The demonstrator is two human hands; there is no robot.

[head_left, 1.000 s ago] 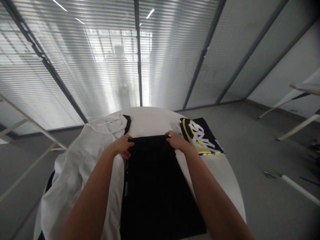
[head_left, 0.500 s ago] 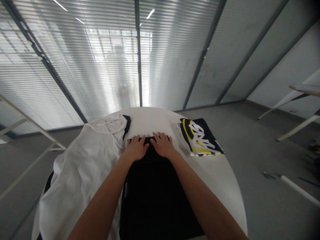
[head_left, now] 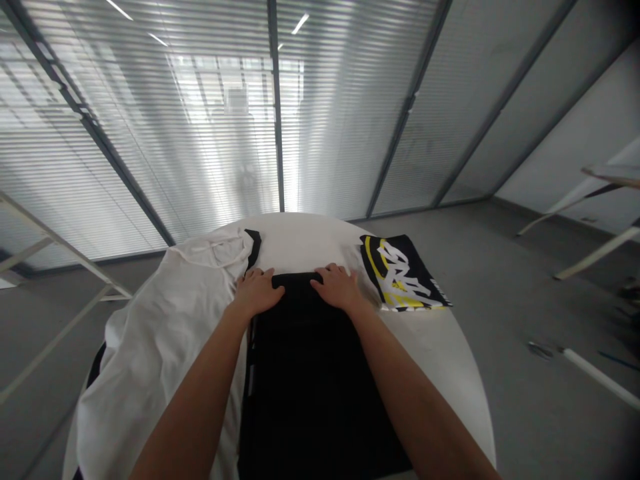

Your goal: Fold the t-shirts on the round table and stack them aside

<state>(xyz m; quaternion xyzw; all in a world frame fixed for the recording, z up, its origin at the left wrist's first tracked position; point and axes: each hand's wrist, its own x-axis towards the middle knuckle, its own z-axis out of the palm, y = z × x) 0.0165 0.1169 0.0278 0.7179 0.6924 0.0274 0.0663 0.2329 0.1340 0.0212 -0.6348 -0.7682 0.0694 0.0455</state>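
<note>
A folded black garment point(head_left: 310, 380) lies lengthwise before me on a round white table. My left hand point(head_left: 256, 292) grips its far left corner, the thumb on top pointing inward and the fingers bent at the edge. At the far right corner, my right hand point(head_left: 339, 287) does the same, its fingertips partly hidden. Left of the black garment spreads a rumpled white garment point(head_left: 160, 333) with black parts, touching it near my left hand. Beyond my right hand rests a folded black garment with a yellow and white print point(head_left: 403, 273).
The white table point(head_left: 450, 373) has a curved edge on the right. Pale metal legs point(head_left: 65, 247) stand at the left, and other furniture legs point(head_left: 600, 253) at the right. Behind is a glass partition with blinds point(head_left: 330, 120). A white pole point(head_left: 600, 380) shows over the grey floor.
My hands have moved apart, from lying flat near the middle of the black garment's far edge to its two far corners, and the fingers have bent there.
</note>
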